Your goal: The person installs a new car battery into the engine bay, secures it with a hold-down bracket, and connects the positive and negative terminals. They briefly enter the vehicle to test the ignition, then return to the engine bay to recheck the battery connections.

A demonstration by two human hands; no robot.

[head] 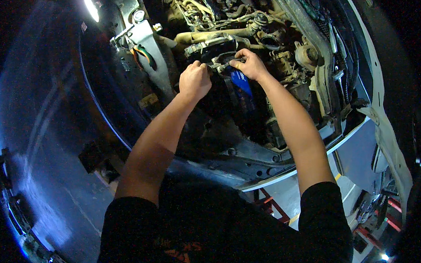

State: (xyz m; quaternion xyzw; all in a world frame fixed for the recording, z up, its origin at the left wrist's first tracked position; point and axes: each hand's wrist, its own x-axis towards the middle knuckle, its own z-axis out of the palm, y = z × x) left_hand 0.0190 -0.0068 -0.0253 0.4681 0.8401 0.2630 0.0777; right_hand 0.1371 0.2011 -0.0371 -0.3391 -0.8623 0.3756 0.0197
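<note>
In the open engine bay, a dark car battery with a blue label (241,82) lies beneath my hands. The label bears writing. At its top edge is a metal terminal clamp (219,64) with a cable curving behind it. My left hand (195,80) is closed in a fist just left of this clamp, its fingers around a small metal piece whose shape they mostly hide. From the other side my right hand (250,64) pinches the clamp's right end between thumb and fingers. Exactly what lies between those fingertips is partly hidden.
Dusty hoses and a large pipe (214,35) cross the engine beyond the battery. A metal bracket (145,36) with coloured wires stands at the left, near a bright lamp (91,9). The fender edge (268,181) passes below my arms. Red metal frames (274,205) stand on the floor.
</note>
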